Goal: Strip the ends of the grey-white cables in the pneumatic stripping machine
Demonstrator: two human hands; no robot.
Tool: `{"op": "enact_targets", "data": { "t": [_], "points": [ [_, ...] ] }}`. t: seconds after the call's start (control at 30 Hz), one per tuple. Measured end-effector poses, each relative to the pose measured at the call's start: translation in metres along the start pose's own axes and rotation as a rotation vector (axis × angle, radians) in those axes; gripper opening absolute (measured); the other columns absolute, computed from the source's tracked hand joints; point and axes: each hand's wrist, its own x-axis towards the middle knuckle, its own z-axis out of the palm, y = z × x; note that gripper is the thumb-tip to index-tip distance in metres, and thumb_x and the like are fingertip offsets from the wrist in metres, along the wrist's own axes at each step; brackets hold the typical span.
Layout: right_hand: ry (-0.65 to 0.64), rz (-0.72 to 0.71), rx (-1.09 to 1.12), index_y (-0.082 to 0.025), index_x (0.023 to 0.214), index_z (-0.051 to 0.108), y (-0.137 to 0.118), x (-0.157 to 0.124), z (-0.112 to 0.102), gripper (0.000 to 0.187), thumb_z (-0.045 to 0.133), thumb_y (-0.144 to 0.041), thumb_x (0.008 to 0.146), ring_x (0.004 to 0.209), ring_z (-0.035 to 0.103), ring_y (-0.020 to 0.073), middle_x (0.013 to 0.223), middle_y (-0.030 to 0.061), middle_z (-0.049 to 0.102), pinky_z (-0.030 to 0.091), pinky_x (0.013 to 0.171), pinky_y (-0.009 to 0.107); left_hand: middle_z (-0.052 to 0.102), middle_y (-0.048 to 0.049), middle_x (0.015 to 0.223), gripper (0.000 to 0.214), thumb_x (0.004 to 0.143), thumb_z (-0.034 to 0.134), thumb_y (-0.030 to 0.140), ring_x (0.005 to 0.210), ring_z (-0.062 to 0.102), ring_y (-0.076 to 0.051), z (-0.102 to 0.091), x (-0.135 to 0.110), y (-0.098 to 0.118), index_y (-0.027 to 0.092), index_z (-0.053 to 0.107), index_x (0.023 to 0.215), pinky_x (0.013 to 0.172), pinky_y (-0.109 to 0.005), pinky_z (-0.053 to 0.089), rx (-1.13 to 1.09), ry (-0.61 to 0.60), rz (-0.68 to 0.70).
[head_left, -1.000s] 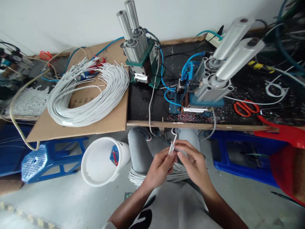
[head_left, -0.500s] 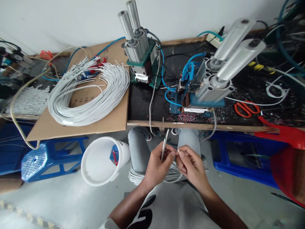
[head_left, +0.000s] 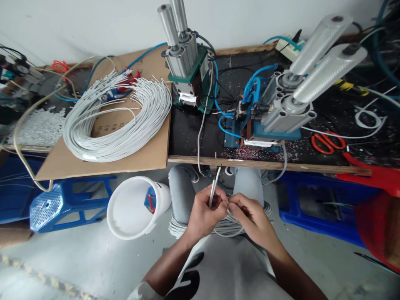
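Observation:
Over the lap, my left hand [head_left: 206, 210] is closed on a white cable [head_left: 214, 186], whose end rises above the fingers toward the bench edge. My right hand [head_left: 250, 214] meets it fingertip to fingertip. Its thumb and index finger are pinched together, and whatever lies between them is too small to make out. Below both hands, a bundle of grey-white cables [head_left: 229, 228] rests across the thighs. Part of that bundle is hidden behind the hands and wrists.
On the bench, a big coil of white cables [head_left: 118, 148] lies on cardboard [head_left: 150, 160]. Two pneumatic presses [head_left: 187, 66] [head_left: 281, 110] stand behind the edge. Orange-handled scissors [head_left: 328, 143] lie right. A white bucket [head_left: 162, 200] and blue stool [head_left: 50, 208] are on the left floor.
My right hand has shifted slightly left, closer against my left fingertips. The cable held in my left hand has moved slightly left. The camera view has shifted a little.

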Motion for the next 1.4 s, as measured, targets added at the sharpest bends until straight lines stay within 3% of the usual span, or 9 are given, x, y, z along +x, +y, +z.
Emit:
{"op": "enact_targets", "data": {
  "t": [0.27, 0.37, 0.6, 0.87, 1.0, 1.13, 1.27, 1.33, 1.4],
  "points": [
    [-0.161, -0.028, -0.176, -0.026, 0.08, 0.062, -0.012, 0.001, -0.027, 0.01, 0.059, -0.03, 0.089, 0.062, 0.049, 0.0124, 0.068, -0.0049, 0.058, 0.032, 0.061, 0.029, 0.051, 0.0037, 0.064, 0.021, 0.061, 0.059, -0.005, 0.057, 0.04, -0.009, -0.014, 0.008, 0.007, 0.015, 0.063, 0.068, 0.052, -0.022, 0.027, 0.098, -0.204, 0.059],
    [-0.09, -0.027, -0.126, -0.025, 0.079, 0.061, -0.009, 0.003, -0.02, 0.013, 0.058, -0.032, 0.09, 0.057, 0.046, 0.0106, 0.064, -0.0056, 0.054, 0.031, 0.058, 0.027, 0.049, 0.0042, 0.062, 0.016, 0.068, 0.062, 0.0, 0.055, 0.038, -0.008, -0.011, 0.008, 0.001, 0.015, 0.064, 0.069, 0.051, -0.022, 0.028, 0.041, -0.127, 0.035],
    [0.285, -0.011, 0.133, -0.026, 0.087, 0.054, 0.023, 0.001, 0.033, 0.022, 0.04, -0.04, 0.097, 0.049, 0.037, 0.01, 0.058, -0.0077, 0.041, 0.03, 0.045, 0.024, 0.046, 0.0063, 0.062, 0.015, 0.089, 0.06, 0.019, 0.049, 0.037, -0.007, 0.02, -0.006, -0.019, 0.018, 0.055, 0.075, 0.048, -0.021, 0.03, -0.189, 0.197, -0.022],
    [0.368, -0.078, 0.099, -0.025, 0.088, 0.06, 0.02, -0.005, 0.031, 0.012, 0.052, -0.031, 0.094, 0.052, 0.051, 0.0095, 0.061, -0.0062, 0.057, 0.04, 0.048, 0.021, 0.049, 0.006, 0.063, 0.014, 0.087, 0.068, 0.027, 0.045, 0.037, -0.005, 0.017, -0.003, -0.016, 0.017, 0.06, 0.08, 0.043, -0.019, 0.029, -0.312, 0.091, -0.083],
    [0.316, -0.134, 0.015, -0.025, 0.089, 0.062, 0.017, -0.004, 0.021, 0.01, 0.053, -0.026, 0.093, 0.052, 0.057, 0.01, 0.062, -0.0059, 0.06, 0.045, 0.049, 0.021, 0.048, 0.0064, 0.057, 0.016, 0.087, 0.069, 0.027, 0.045, 0.038, -0.005, 0.014, -0.001, -0.014, 0.016, 0.059, 0.079, 0.043, -0.018, 0.028, -0.346, 0.065, -0.105],
    [0.157, -0.231, -0.069, -0.031, 0.112, 0.064, 0.014, -0.002, -0.001, 0.026, 0.046, -0.022, 0.095, 0.053, 0.066, 0.0128, 0.076, -0.003, 0.073, 0.055, 0.049, 0.024, 0.042, 0.0084, 0.054, 0.019, 0.087, 0.069, 0.03, 0.043, 0.031, -0.005, 0.01, 0.002, -0.016, 0.017, 0.057, 0.079, 0.041, -0.017, 0.023, -0.409, 0.065, -0.146],
    [0.06, -0.387, -0.229, -0.047, 0.115, 0.066, 0.014, -0.003, -0.019, 0.042, 0.059, -0.017, 0.087, 0.091, 0.075, 0.021, 0.107, -0.0049, 0.077, 0.064, 0.08, 0.037, 0.046, 0.0069, 0.057, 0.022, 0.086, 0.07, 0.033, 0.044, 0.025, -0.004, 0.01, 0.007, -0.018, 0.017, 0.056, 0.079, 0.041, -0.017, 0.021, -0.452, 0.066, -0.185],
    [0.112, -0.533, -0.383, -0.051, 0.116, 0.064, 0.018, -0.001, -0.025, 0.047, 0.062, -0.016, 0.084, 0.096, 0.074, 0.0221, 0.11, -0.0064, 0.076, 0.065, 0.083, 0.038, 0.045, 0.007, 0.056, 0.022, 0.086, 0.07, 0.034, 0.044, 0.023, -0.004, 0.012, 0.008, -0.018, 0.016, 0.058, 0.081, 0.041, -0.017, 0.02, -0.459, 0.065, -0.191],
    [0.283, -0.699, -0.552, -0.047, 0.124, 0.061, 0.024, 0.006, -0.032, 0.054, 0.065, -0.012, 0.082, 0.095, 0.075, 0.0215, 0.111, -0.0047, 0.076, 0.066, 0.082, 0.035, 0.035, 0.0099, 0.053, 0.021, 0.088, 0.068, 0.037, 0.044, 0.019, -0.005, 0.012, 0.009, -0.017, 0.017, 0.06, 0.089, 0.041, -0.017, 0.018, -0.461, 0.076, -0.183]
  ]
}}
